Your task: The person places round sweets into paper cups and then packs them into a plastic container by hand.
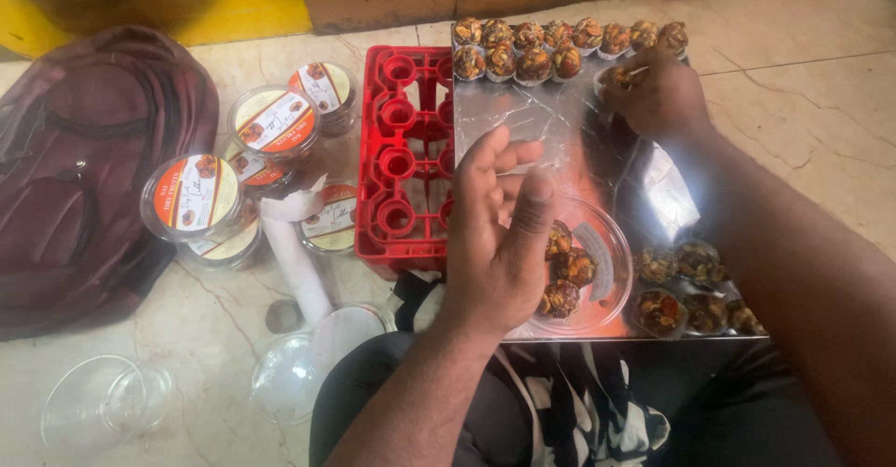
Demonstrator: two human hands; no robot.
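My left hand (504, 234) is raised above a shiny steel tray (551, 122), fingers loosely curled, holding the rim of a clear plastic bowl (602, 271) with three nut-studded sweet balls (565, 271) in it. My right hand (658, 94) reaches to the tray's far end and pinches one sweet ball in a paper cup (618, 77). Two rows of similar sweets in cups (560, 45) line the far edge. Several more sweets (691, 290) sit at the tray's near right corner.
A red plastic crate (401, 159) lies under the tray's left side. Several lidded, labelled round tubs (261, 150) are stacked to its left, beside a maroon backpack (84, 168). Empty clear bowls (103, 402) and a lid (299, 364) rest on the marble floor.
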